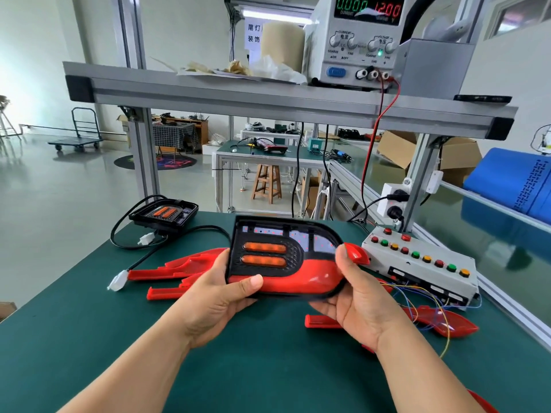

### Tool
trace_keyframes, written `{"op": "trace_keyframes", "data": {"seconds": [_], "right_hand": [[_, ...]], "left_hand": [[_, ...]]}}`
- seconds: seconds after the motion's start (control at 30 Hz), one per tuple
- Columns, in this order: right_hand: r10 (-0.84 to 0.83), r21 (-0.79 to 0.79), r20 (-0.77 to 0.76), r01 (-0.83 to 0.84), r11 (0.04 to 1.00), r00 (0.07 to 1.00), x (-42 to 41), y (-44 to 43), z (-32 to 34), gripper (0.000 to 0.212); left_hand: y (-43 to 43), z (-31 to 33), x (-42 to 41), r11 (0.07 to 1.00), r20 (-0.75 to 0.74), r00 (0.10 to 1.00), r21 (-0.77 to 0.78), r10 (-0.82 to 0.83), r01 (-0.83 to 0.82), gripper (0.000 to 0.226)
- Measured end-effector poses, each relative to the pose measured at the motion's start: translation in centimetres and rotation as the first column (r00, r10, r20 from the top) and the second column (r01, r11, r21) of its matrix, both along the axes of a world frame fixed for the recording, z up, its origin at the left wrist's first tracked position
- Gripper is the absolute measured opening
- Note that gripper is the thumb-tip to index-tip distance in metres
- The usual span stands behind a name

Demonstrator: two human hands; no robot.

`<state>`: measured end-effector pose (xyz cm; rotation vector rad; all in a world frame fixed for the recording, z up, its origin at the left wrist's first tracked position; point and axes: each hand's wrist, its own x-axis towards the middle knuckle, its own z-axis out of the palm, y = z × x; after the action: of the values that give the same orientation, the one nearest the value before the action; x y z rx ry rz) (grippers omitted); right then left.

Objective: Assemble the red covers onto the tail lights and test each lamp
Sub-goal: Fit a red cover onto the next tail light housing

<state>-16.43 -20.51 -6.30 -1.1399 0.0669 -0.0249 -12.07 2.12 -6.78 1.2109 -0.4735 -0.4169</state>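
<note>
I hold a black tail light [268, 234] with two orange lenses above the green table. A red cover [301, 278] sits along its lower edge. My left hand [220, 299] grips the light's lower left corner, thumb on the red cover. My right hand [357, 305] grips its right end, thumb on the rim. A second black tail light [164, 216] lies at the back left with its black cable and white plug [117, 280]. Loose red covers [179, 269] lie under my hands, and another red cover [447, 323] lies to the right.
A grey test box [423, 263] with coloured buttons and loose wires stands at the right. A power supply [360, 40] reading 12.00 sits on the aluminium shelf [238, 96] overhead, with red and black leads running down. A blue bin [512, 183] is at the far right.
</note>
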Motion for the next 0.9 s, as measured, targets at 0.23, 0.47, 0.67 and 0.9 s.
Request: {"op": "trace_keyframes", "data": {"seconds": [0.23,0.47,0.67,0.9], "right_hand": [[-0.176,-0.08,0.057,0.181,0.98,0.983,0.4,0.4,-0.2,0.072],[-0.122,-0.215,-0.011,0.117,0.97,0.992,0.3,1.6,-0.6,0.079],[-0.116,-0.242,-0.013,0.11,0.964,0.993,0.1,2.0,-0.8,0.072],[-0.102,-0.26,-0.011,0.096,0.961,0.995,-0.1,2.0,-0.8,0.074]], "left_hand": [[1.8,1.9,-0.3,0.935,0.194,0.98,0.352,-0.037,-0.034,0.069],[10.6,0.2,5.1,0.097,0.61,0.619,0.669,0.495,-0.737,0.036],[10.6,-1.3,6.3,0.023,0.559,0.679,0.764,0.475,-0.645,0.04],[10.8,-1.1,6.0,0.124,0.624,0.663,0.683,0.412,-0.72,0.023]]}}
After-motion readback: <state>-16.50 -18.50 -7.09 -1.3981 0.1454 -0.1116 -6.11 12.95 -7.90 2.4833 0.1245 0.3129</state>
